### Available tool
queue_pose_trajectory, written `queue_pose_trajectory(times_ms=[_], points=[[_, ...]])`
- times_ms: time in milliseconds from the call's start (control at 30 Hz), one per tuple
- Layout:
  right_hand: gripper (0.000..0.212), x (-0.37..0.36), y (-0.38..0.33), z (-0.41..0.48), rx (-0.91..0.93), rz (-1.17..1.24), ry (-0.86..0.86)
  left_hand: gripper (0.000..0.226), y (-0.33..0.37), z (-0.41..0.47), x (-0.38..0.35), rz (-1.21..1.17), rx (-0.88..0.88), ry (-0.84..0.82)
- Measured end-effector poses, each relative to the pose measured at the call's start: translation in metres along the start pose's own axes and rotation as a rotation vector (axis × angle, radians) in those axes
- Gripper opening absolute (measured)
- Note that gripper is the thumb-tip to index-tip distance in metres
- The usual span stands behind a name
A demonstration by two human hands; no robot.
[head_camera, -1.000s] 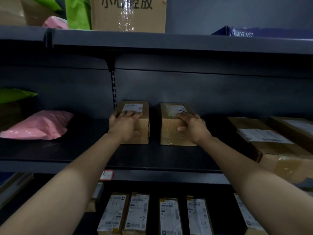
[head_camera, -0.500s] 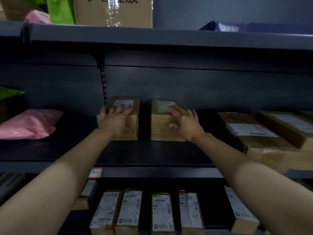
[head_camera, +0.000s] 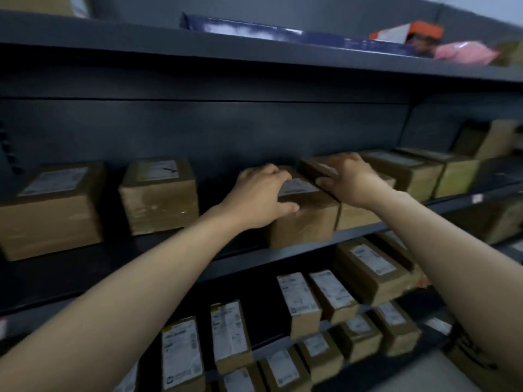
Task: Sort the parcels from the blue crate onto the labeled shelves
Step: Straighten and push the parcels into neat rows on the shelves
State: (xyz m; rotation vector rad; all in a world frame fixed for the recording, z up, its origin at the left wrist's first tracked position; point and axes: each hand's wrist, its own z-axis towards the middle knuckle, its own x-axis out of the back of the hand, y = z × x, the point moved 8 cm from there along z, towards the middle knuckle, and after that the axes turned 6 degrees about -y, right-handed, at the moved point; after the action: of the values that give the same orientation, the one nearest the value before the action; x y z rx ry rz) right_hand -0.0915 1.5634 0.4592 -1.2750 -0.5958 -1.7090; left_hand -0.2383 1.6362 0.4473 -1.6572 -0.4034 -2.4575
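Hands (head_camera: 260, 193) (head_camera: 351, 176) rightward, gripping adjoining parcels (head_camera: 305, 222) (head_camera: 358, 216)

- A dimly lit parcel stockroom or courier sorting depot.
- Dark grey metal shelving (head_camera: 232, 264) fills the view in several tiers, with a slotted upright (head_camera: 8, 148) at the far left.
- Brown cardboard parcels (head_camera: 158, 199) stand in a row on the middle tier, each with a white shipping label (head_camera: 162, 170) on top.
- Smaller labelled boxes (head_camera: 300, 301) pack the lower tiers.
- A small white shelf tag (head_camera: 477, 198) sits on the shelf edge at right.
- The top tier holds a flat blue box (head_camera: 283, 33) and a pink poly mailer (head_camera: 464, 53).
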Motion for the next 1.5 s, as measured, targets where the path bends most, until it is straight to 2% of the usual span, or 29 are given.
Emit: queue_pose_trajectory(times_ms=[67, 167, 267, 400, 533, 700, 933, 1233, 1333, 1500], points=[[0.071, -0.007, 0.037, -0.002, -0.071, 0.002, -0.109, 0.066, 0.018, 0.013, -0.022, 0.008, -0.004, -0.108], [0.092, -0.027, 0.071, 0.005, -0.056, -0.001, -0.312, 0.08, 0.031, 0.031, -0.051, 0.112, 0.029, -0.265], [0.097, -0.037, 0.092, 0.022, 0.043, 0.007, -0.446, 0.082, 0.031, 0.047, -0.068, 0.196, 0.109, -0.344], [0.098, -0.047, 0.115, 0.046, 0.156, -0.067, -0.553, 0.078, 0.018, 0.063, -0.076, 0.215, 0.254, -0.342], [0.094, -0.06, 0.11, 0.071, 0.277, 0.024, -0.519, 0.079, -0.004, 0.07, -0.079, 0.225, 0.426, -0.336], [0.084, -0.075, 0.097, 0.096, 0.351, -0.044, -0.452, 0.077, -0.03, 0.072, -0.082, 0.16, 0.544, -0.31], [0.076, -0.084, 0.085, 0.111, 0.365, -0.084, -0.292, 0.078, -0.05, 0.074, -0.08, 0.135, 0.607, -0.294], [0.072, -0.091, 0.083, 0.123, 0.298, -0.112, -0.206, 0.074, -0.043, 0.081, -0.077, 0.15, 0.594, -0.37], [0.073, -0.086, 0.089, 0.117, 0.324, -0.073, -0.188, 0.071, -0.022, 0.101, -0.066, 0.131, 0.553, -0.257], [0.06, -0.036, 0.137, 0.094, 0.292, -0.048, 0.02, 0.054, 0.058, 0.161, -0.057, 0.131, 0.337, 0.014]])
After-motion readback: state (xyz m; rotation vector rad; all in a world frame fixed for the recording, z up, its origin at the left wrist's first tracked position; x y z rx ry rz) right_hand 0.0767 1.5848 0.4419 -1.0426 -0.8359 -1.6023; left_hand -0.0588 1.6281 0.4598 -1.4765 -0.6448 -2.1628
